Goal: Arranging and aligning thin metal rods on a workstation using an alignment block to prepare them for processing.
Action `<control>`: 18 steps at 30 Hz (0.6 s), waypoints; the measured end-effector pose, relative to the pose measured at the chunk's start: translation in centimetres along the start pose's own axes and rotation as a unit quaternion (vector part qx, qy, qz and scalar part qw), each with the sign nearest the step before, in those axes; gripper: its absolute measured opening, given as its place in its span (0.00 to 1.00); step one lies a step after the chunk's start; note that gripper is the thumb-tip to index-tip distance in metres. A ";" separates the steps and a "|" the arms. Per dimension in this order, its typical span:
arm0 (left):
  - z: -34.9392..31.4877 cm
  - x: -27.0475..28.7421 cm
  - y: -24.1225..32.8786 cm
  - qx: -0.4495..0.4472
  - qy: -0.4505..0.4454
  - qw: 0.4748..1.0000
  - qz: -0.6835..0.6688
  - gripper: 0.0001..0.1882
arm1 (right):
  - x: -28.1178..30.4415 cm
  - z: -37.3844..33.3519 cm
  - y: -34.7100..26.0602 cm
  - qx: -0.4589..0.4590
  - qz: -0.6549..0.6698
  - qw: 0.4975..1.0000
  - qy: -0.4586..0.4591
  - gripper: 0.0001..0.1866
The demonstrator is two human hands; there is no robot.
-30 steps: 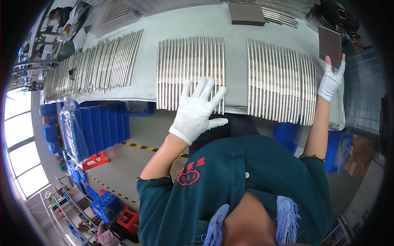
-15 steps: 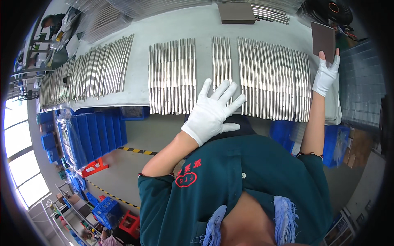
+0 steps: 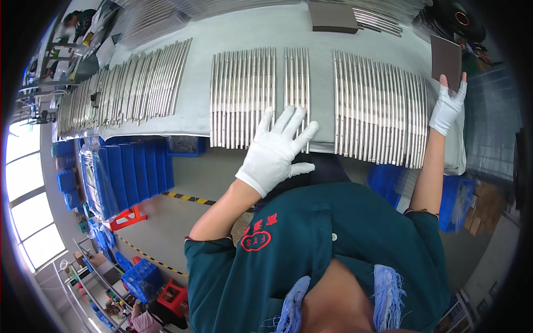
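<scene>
My left hand (image 3: 273,151), in a white glove, lies with spread fingers over the near ends of a narrow group of shiny metal rods (image 3: 296,75). A wider row of rods (image 3: 242,89) lines up close on its left, and the fingertips reach over that row's near end as well. On the right, past a gap, lies another wide row of rods (image 3: 383,111). My right hand (image 3: 447,111), gloved with bare fingertips, grips the lower edge of a dark brown rectangular sheet (image 3: 446,60), held up at the table's right side.
More rods (image 3: 127,83) lie slanted at the left of the pale-covered table (image 3: 194,83). A brown block (image 3: 333,19) sits at the back beside loose rods (image 3: 380,23). Clear plastic packs (image 3: 150,22) line the far edge. Blue crates (image 3: 139,175) stand below left.
The narrow group of rods has slid left with my left hand, nearing the left row and widening the gap on its right. My right hand still holds the sheet. The whole view has shifted slightly.
</scene>
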State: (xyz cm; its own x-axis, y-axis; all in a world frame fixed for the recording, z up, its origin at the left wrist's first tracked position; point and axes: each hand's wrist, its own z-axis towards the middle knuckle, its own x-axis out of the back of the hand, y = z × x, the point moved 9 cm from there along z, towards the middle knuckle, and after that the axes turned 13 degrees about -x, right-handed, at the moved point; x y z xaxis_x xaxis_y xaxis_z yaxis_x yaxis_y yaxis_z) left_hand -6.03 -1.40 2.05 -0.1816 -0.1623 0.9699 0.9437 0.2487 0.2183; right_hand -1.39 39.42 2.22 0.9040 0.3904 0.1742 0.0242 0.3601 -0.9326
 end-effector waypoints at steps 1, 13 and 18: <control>0.5 -0.3 0.3 0.004 0.001 1.000 0.002 0.43 | 0.0 0.0 0.0 0.003 -0.001 1.000 -0.001 0.37; -3.3 2.1 -4.0 0.098 0.039 0.992 0.066 0.50 | 0.0 0.3 0.7 -0.010 0.011 1.000 -0.008 0.37; -4.4 0.9 -4.7 0.141 0.014 0.988 0.063 0.53 | 0.2 0.4 0.7 -0.002 0.003 1.000 -0.009 0.37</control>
State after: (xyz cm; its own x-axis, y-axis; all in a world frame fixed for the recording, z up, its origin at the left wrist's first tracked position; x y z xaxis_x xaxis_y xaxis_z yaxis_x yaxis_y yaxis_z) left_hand -9.44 -6.97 1.44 -0.0561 -0.1375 0.9889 0.8433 0.5238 0.1207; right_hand -1.40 40.07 1.74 0.8961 0.4078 0.1752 0.0217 0.3540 -0.9350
